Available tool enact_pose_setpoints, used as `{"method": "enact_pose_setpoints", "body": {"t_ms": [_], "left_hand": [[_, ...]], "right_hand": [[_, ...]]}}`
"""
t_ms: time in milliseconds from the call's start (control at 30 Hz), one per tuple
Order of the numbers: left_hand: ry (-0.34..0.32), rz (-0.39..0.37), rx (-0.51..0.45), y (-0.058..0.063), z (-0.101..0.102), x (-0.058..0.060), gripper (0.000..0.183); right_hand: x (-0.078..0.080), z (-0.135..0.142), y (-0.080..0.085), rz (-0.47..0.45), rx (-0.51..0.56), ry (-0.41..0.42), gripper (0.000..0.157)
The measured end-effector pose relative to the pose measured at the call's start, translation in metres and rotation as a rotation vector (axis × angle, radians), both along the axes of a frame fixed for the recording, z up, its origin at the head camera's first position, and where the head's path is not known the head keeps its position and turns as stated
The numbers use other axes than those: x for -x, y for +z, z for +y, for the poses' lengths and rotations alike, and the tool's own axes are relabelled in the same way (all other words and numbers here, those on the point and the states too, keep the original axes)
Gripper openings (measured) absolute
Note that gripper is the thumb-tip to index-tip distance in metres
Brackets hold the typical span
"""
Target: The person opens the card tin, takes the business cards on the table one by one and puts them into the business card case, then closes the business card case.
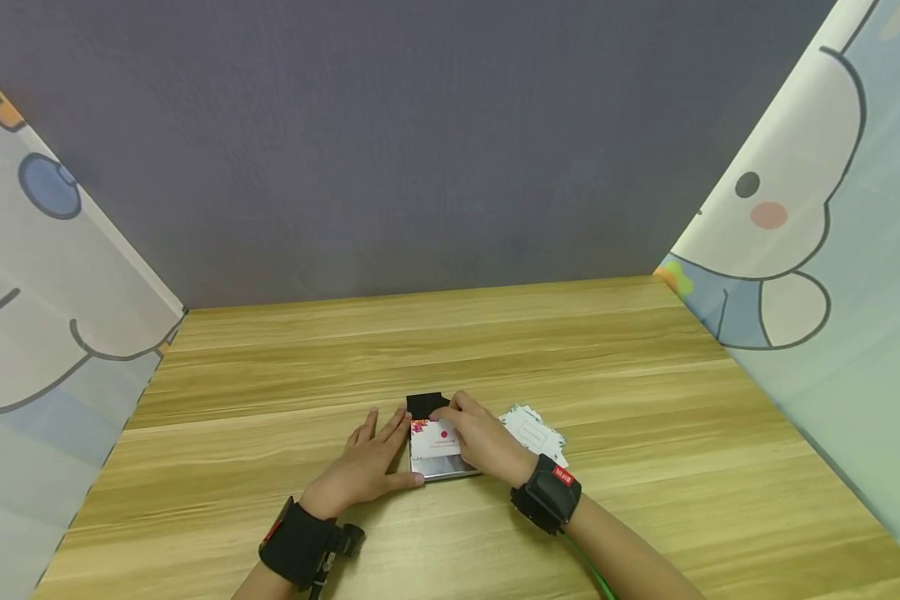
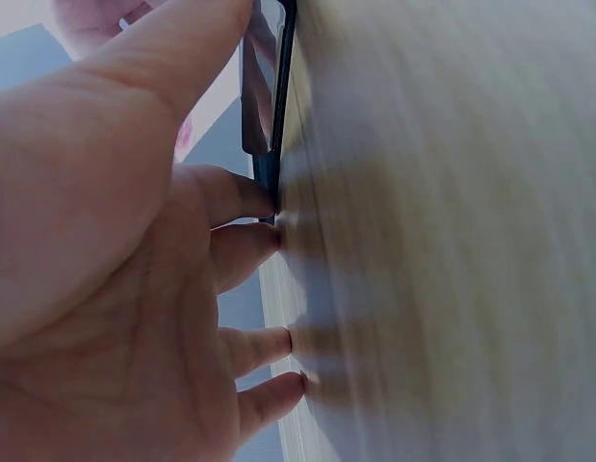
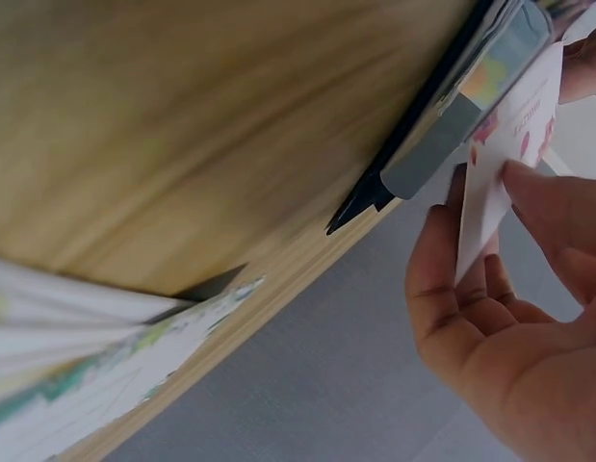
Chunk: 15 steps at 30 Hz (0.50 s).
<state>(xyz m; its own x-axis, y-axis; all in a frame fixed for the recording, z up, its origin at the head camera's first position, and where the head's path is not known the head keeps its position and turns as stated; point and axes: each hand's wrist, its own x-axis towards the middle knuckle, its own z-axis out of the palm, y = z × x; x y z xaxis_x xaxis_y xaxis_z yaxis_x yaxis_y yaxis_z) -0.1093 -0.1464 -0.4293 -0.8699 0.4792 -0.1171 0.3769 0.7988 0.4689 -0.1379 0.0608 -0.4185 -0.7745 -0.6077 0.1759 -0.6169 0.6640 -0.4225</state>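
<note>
Right hand [image 1: 482, 437]: thumb and fingers pinch a white card [image 1: 437, 442] with a red floral corner, positioned over a silver case [image 1: 444, 468]. Left hand [image 1: 363, 468]: fingers spread and extended, grasping nothing; thumb touches the case's near left corner, fingertips beside its left edge. The case lies on the wooden table [image 1: 270, 375], black flap [image 1: 423, 406] at its far end. Leaf-bordered cards [image 1: 532, 433] lie overlapping to its right.

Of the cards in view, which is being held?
The white card with pink-red flowers, pinched in the right hand; the other cards, with green leafy edges, lie overlapping on the table.
</note>
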Motion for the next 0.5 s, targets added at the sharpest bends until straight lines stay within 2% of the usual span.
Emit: {"method": "enact_pose_setpoints", "body": {"t_ms": [300, 500], "left_hand": [[0.002, 0.002, -0.004, -0.0001, -0.0003, -0.0003, 0.087], [0.004, -0.002, -0.005, -0.0001, -0.0002, -0.0001, 0.087]], "right_hand": [[-0.0032, 0.0021, -0.0011, -0.017, -0.083, 0.023, 0.040], [-0.0055, 0.0025, 0.0003, -0.015, -0.126, 0.012, 0.035]]}}
